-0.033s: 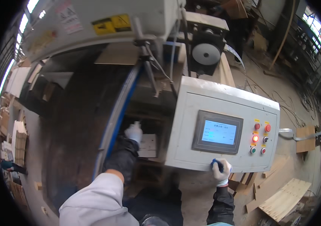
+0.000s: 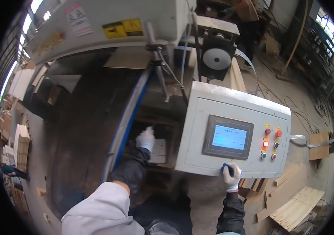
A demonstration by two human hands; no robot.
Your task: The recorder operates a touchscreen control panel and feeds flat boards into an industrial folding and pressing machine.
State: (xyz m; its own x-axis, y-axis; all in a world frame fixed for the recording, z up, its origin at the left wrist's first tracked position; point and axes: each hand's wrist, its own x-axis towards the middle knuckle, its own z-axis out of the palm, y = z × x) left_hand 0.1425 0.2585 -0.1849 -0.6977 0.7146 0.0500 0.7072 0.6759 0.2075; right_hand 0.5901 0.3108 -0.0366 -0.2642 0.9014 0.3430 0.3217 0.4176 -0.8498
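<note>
Our right hand (image 2: pixel 232 179) stays clamped on a blue object (image 2: pixel 225 168); our left hand (image 2: pixel 146 140) has barely shifted, fingers we can't make out.

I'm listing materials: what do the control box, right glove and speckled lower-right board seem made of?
Control box: probably painted metal; smooth grey, marked along its top.
Right glove: likely fabric; matt white, creased; fibre unclear.
Board: apparently bare wood; pale, with darker knot-like specks.
</note>
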